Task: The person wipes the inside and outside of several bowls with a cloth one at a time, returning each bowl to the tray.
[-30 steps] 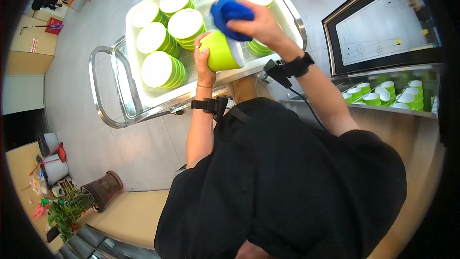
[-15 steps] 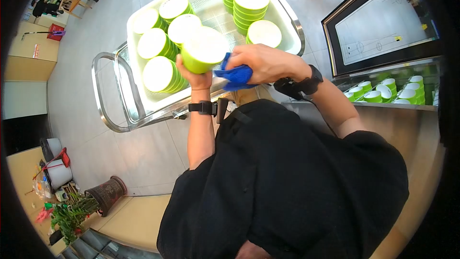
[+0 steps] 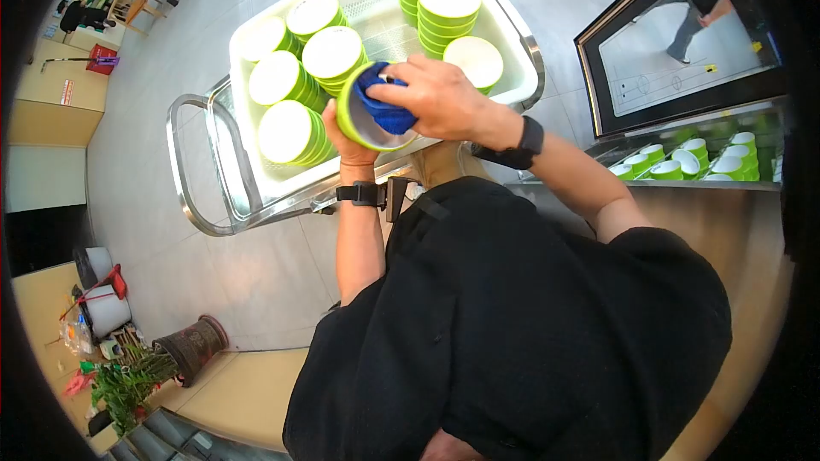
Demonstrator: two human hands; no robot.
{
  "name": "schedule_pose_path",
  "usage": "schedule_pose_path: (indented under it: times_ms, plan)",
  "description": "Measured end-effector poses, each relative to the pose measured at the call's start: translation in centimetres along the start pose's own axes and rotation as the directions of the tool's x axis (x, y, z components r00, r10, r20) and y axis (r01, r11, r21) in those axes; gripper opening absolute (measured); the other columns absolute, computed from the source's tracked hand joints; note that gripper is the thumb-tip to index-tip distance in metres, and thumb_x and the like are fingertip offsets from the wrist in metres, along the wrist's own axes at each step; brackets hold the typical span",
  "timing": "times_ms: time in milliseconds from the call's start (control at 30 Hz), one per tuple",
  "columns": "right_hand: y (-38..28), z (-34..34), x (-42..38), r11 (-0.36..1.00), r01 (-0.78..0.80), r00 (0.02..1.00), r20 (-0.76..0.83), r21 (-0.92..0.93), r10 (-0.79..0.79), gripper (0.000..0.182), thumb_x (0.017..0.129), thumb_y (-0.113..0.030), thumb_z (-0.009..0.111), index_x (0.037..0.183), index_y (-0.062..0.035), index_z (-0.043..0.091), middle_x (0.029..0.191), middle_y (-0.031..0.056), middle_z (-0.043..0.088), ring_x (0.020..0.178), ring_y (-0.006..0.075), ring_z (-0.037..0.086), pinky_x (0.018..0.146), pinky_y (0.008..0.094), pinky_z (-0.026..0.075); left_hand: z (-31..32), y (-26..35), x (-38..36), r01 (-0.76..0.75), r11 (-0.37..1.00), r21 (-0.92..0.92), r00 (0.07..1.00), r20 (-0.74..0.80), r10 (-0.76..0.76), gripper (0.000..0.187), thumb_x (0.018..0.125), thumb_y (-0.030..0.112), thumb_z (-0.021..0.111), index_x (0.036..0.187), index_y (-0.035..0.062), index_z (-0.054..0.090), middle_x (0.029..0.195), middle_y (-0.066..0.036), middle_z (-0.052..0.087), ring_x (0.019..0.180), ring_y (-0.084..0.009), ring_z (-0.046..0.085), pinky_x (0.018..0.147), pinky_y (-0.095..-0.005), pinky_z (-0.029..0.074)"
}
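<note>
My left hand (image 3: pixel 348 145) grips a green bowl (image 3: pixel 345 115) by its outer side, with the pale inside turned up toward me. My right hand (image 3: pixel 440 101) holds a bunched blue cloth (image 3: pixel 386 113) and presses it inside the bowl. Just beyond is a white tray (image 3: pixel 367 2) with stacks of green bowls (image 3: pixel 289 132) turned upside down, their white bases up. A taller stack (image 3: pixel 448 0) rises at the tray's far right, with a shorter stack (image 3: pixel 474 62) nearer me.
The tray rests on a metal cart with a curved handle (image 3: pixel 173 162) at the left. On the right, a drawer or shelf (image 3: pixel 683 186) holds more green bowls below a framed glass panel (image 3: pixel 632 68), where a person's legs show. A potted plant (image 3: pixel 192 348) stands lower left.
The bowl has been turned from base up to its inside facing me. My right hand has moved left, bringing the cloth from beside the bowl into it. Walking legs shifted to the glass panel.
</note>
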State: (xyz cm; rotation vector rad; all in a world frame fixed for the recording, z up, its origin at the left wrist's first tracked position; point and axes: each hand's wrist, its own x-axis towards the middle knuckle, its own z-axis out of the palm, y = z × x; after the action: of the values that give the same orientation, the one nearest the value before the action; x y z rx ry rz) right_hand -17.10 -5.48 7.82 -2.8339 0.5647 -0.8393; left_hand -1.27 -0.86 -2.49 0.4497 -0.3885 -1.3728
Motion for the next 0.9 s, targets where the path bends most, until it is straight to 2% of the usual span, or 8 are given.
schedule_pose_path:
  times_ms: [133,233,300,367,500,567,600,900]
  plan:
    - [-0.4,2.9,-0.8,0.987,-0.148,0.979,0.133,-0.066,0.156,0.044,0.060,-0.007,0.065,0.104,-0.0104,0.059,0.098,0.0099,0.060,0.088,0.0300,0.058,0.076,0.0357,0.049,0.4,-0.3,0.6,-0.011,0.981,0.193,0.995,0.102,-0.009,0.060,0.082,0.047,0.046,0.119,0.0011,0.051,0.116,-0.013,0.057,0.103,-0.0242,0.055,0.093,-0.0354,0.042]
    - [-0.7,1.0,0.1,0.813,-0.565,0.764,0.462,0.141,0.451,0.039,0.065,-0.007,0.064,0.104,-0.0096,0.060,0.092,0.0125,0.063,0.085,0.0289,0.061,0.075,0.0379,0.051,0.7,-0.3,0.3,-0.031,0.973,0.228,0.996,0.092,0.010,0.059,0.082,0.048,0.045,0.118,0.0018,0.052,0.115,-0.013,0.057,0.102,-0.0239,0.056,0.092,-0.0357,0.043]
    - [0.7,0.9,-0.4,-0.279,-0.549,0.719,0.616,0.787,0.323,0.028,0.071,-0.006,0.061,0.099,-0.0042,0.062,0.088,0.0100,0.065,0.077,0.0220,0.064,0.073,0.0322,0.053,0.6,-0.4,0.1,0.020,0.997,0.077,0.998,-0.064,-0.015,0.055,0.085,0.049,0.042,0.115,0.0047,0.055,0.106,-0.012,0.061,0.096,-0.0233,0.059,0.089,-0.0347,0.045]
    - [1.4,-0.1,-0.6,-0.639,-0.333,0.742,0.611,0.693,0.276,0.026,0.076,-0.006,0.059,0.101,0.0023,0.058,0.091,0.0081,0.064,0.080,0.0131,0.063,0.072,0.0241,0.052,0.8,0.0,0.6,-0.062,0.968,0.241,0.990,-0.110,0.091,0.059,0.086,0.051,0.038,0.121,0.0036,0.050,0.116,-0.012,0.057,0.106,-0.0240,0.055,0.095,-0.0369,0.040]
    - [0.3,0.0,-0.1,0.074,-0.375,0.860,0.318,0.924,0.399,0.034,0.075,-0.004,0.062,0.108,-0.0035,0.057,0.098,0.0067,0.063,0.088,0.0141,0.061,0.077,0.0271,0.049,-1.6,-0.7,2.5,-0.014,1.000,0.015,0.988,-0.153,0.017,0.052,0.089,0.048,0.036,0.113,0.0055,0.055,0.107,-0.009,0.061,0.098,-0.0212,0.058,0.088,-0.0338,0.045]
    - [0.3,0.7,-0.6,0.754,-0.148,0.988,0.059,0.640,0.144,0.045,0.066,-0.007,0.069,0.109,-0.0089,0.056,0.101,0.0089,0.056,0.096,0.0255,0.057,0.082,0.0346,0.046,0.1,0.0,1.9,0.061,0.995,0.074,0.984,-0.172,-0.047,0.051,0.090,0.048,0.034,0.111,0.0058,0.056,0.104,-0.009,0.062,0.093,-0.0210,0.060,0.083,-0.0334,0.048]
    - [0.3,0.6,-1.0,0.855,-0.111,0.994,0.071,0.507,0.087,0.046,0.064,-0.005,0.070,0.108,-0.0094,0.057,0.102,0.0102,0.055,0.096,0.0277,0.056,0.081,0.0355,0.046,-0.7,-0.3,2.0,0.067,0.998,-0.017,0.992,-0.104,-0.068,0.052,0.090,0.048,0.034,0.110,0.0061,0.056,0.103,-0.009,0.063,0.091,-0.0212,0.061,0.081,-0.0345,0.049]
    - [1.2,-0.3,-1.0,0.862,-0.267,0.953,-0.011,0.430,0.301,0.044,0.066,-0.005,0.070,0.108,-0.0116,0.057,0.093,0.0117,0.056,0.086,0.0305,0.058,0.075,0.0343,0.049,-0.9,0.7,1.9,0.172,0.978,-0.121,0.981,-0.073,-0.182,0.063,0.082,0.062,0.032,0.119,0.0140,0.050,0.113,-0.009,0.056,0.099,-0.0250,0.054,0.065,-0.0351,0.048]
